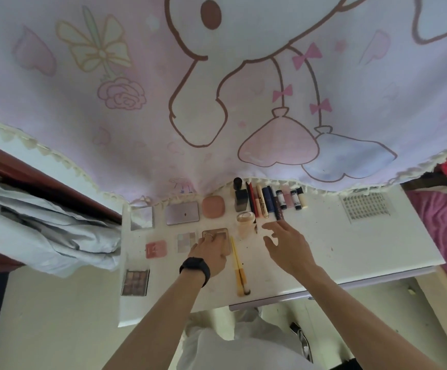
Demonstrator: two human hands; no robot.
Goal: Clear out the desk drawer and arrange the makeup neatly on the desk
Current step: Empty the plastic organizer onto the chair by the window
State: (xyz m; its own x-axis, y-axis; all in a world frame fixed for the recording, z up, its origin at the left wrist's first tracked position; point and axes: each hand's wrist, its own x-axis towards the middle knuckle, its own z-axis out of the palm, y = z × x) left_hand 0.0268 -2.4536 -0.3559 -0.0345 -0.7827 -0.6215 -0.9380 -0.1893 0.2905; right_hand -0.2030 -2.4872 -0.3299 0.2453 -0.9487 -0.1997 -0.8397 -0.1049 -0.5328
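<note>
Two hands over a white desk of laid-out makeup

A pink cartoon curtain (217,89) hangs over the far edge of the white desk (350,244). The left hand (209,252), which has a black wristband (195,265), lies on a tan palette (215,232) at mid-desk. Its fingers seem curled round the palette's edges, though the hand hides the contact. The right hand (286,244) hovers to the right with its fingers spread apart, holding nothing, just near of a far row of lipstick tubes (278,200). Left of the tubes along the far edge are a black bottle (240,198), a peach compact (213,206), a lilac case (182,213) and a mirror (142,218). An eyeshadow palette (135,282) sits near left. Between the hands lies a yellow-handled brush (237,260). Left of the tan palette are a pale checkered palette (186,242) and a pink compact (156,249).
</note>
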